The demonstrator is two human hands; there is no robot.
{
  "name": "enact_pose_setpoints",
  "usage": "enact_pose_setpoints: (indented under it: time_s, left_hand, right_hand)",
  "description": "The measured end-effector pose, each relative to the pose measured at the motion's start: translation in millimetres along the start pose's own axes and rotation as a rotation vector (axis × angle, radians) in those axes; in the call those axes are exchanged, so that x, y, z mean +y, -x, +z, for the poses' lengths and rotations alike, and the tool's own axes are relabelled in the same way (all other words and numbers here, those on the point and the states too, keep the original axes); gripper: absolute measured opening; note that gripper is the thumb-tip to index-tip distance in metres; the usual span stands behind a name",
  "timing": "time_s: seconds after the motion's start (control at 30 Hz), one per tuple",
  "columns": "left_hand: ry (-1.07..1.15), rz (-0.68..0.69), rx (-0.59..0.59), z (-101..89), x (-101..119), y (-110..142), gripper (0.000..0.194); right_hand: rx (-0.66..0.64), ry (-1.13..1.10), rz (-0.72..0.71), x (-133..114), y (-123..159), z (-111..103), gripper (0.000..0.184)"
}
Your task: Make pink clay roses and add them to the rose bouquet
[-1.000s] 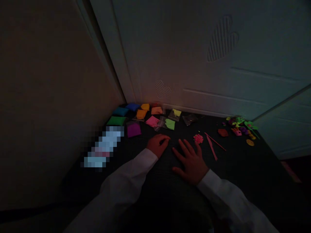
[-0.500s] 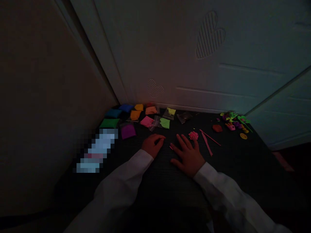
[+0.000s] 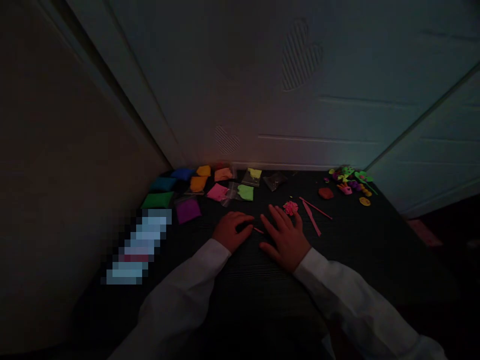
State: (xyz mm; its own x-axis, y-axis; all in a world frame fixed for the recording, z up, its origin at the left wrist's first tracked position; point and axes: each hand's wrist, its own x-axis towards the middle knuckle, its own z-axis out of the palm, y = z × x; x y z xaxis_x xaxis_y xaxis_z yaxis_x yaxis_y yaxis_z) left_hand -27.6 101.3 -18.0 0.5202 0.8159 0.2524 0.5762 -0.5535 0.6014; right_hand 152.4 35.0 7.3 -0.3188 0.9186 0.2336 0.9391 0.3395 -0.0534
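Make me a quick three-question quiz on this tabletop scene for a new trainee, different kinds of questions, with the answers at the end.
1. Which of the person's hands is closer to the pink cluster?
2. True or false: the purple packet lies to the left of the left hand.
3. What lies in the gap between the left hand and the right hand? A: yellow disc. B: thin pink strip. C: reddish lump.

Key: 1. The right hand. 2. True. 3. B.
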Motion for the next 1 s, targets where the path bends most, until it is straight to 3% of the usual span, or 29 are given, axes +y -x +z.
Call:
enact_pose_setpoints:
  time_s: [0.13,0.2,0.37,0.7,0.87,1.0]
  left_hand:
    - [-0.144,0.087,-0.072,1.4,0.0,1.6,0.033]
    - [-0.171,0.096,-0.088,2.5,-1.2,1.1,0.030]
    - [-0.161,0.087,-0.073,5.6,-4.3,-2.1,0.019]
    - [-0.093,0.096,0.012,4.8,-1.6,-1.5,0.015]
    - [-0.106,0.075,0.053,8.4,4.3,0.0,0.013]
    - [-0.125,0.046,0.056,12.3,7.3,0.6,0.013]
  right_hand:
    - [0.136,0.035,0.287,31.0,13.7,-4.4,0.041]
    - [0.105,0.033,0.445,53.0,26.7,-2.2,0.039]
    - [-0.003,0.037,0.520,86.2,53.3,4.3,0.031]
    - [-0.133,0.077,0.662,76.8,76.7,-11.0,0.024]
    - [-0.125,0.109,0.767,76.1,101.1,-11.3,0.022]
    - [-0.087,0.117,0.776,66.0,102.5,-5.4,0.024]
